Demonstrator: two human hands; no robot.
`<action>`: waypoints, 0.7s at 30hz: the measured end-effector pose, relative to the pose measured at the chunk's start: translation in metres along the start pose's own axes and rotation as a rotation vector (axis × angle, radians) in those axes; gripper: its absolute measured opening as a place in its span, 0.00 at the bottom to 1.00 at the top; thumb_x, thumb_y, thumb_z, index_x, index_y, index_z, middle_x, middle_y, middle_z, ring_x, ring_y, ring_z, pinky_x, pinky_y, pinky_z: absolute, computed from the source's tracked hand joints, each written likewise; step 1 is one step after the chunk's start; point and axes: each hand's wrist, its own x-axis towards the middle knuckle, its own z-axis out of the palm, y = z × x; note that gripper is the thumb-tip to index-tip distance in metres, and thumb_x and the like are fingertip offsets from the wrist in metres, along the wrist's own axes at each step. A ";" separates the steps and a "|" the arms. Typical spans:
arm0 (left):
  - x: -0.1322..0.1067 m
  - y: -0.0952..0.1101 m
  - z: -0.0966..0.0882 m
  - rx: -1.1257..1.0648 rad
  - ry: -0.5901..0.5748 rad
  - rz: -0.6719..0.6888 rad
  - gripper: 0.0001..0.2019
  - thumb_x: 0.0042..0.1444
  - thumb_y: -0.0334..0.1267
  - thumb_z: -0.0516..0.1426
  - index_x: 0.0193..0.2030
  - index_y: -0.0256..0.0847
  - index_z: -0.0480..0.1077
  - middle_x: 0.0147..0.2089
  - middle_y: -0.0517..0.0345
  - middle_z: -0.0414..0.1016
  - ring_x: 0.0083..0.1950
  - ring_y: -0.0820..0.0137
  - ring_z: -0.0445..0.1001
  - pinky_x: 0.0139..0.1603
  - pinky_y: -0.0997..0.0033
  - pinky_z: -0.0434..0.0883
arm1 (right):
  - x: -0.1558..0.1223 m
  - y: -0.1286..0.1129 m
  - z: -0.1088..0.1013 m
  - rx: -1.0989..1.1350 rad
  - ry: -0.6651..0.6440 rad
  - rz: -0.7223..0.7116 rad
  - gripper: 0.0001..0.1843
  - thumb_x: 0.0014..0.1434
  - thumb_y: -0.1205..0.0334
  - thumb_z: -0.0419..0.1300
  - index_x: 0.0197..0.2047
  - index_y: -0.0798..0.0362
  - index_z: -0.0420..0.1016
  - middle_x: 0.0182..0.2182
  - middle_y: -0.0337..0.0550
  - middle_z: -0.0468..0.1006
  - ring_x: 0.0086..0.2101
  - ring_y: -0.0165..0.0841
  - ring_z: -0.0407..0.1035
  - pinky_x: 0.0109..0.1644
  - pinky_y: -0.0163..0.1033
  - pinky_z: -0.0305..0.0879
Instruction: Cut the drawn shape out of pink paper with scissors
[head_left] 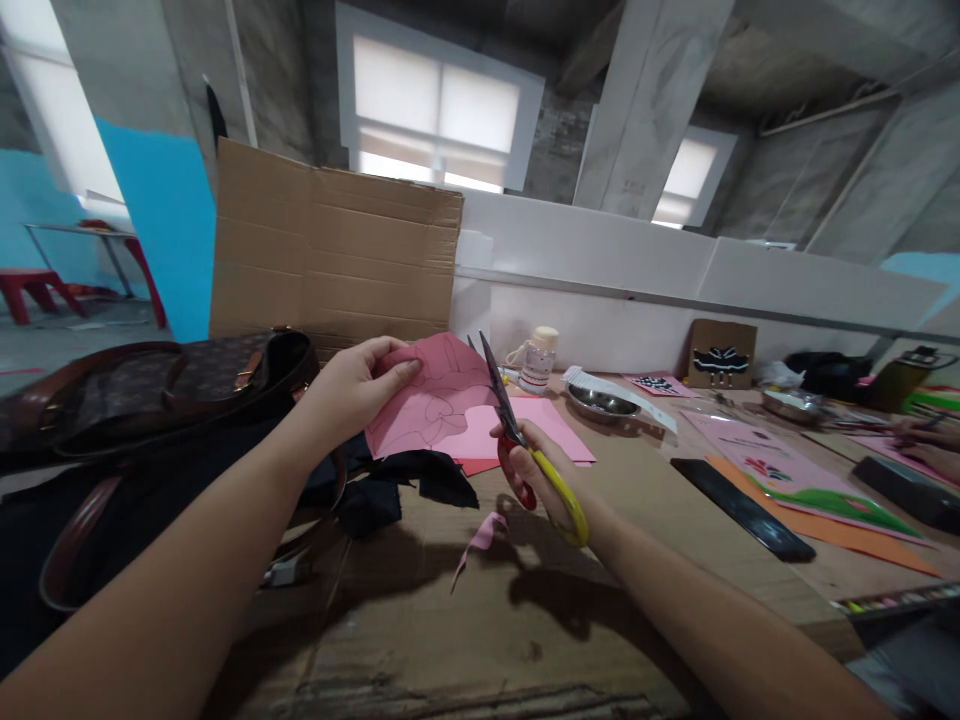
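Observation:
My left hand [360,385] pinches the left edge of a pink paper sheet [442,375] that has drawn outlines, a heart shape among them. Fingers of my right hand [544,460] are wrapped round the red and yellow handles of a pair of scissors [506,410]. The scissor blades point up and lie slightly parted at the sheet's right edge; whether they touch the paper I cannot tell. Behind, more pink paper [551,425] lies on the table. A curled pink strip [484,540] rests below the scissors, and black fabric scraps [427,475] lie under the held sheet.
A brown handbag [165,390] stands at left before an upright cardboard panel [337,260]. Behind the paper are a bottle [540,358] and a metal bowl [600,400]. A black case [742,508] and a pink folder [780,465] lie at right, near another person's hand [930,445].

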 end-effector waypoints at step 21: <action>0.001 0.002 -0.005 0.014 0.034 -0.043 0.22 0.56 0.60 0.59 0.45 0.43 0.76 0.38 0.55 0.80 0.38 0.63 0.75 0.34 0.71 0.69 | 0.002 0.007 -0.001 -0.016 -0.001 0.018 0.27 0.63 0.37 0.57 0.53 0.50 0.65 0.26 0.33 0.60 0.21 0.25 0.55 0.21 0.31 0.55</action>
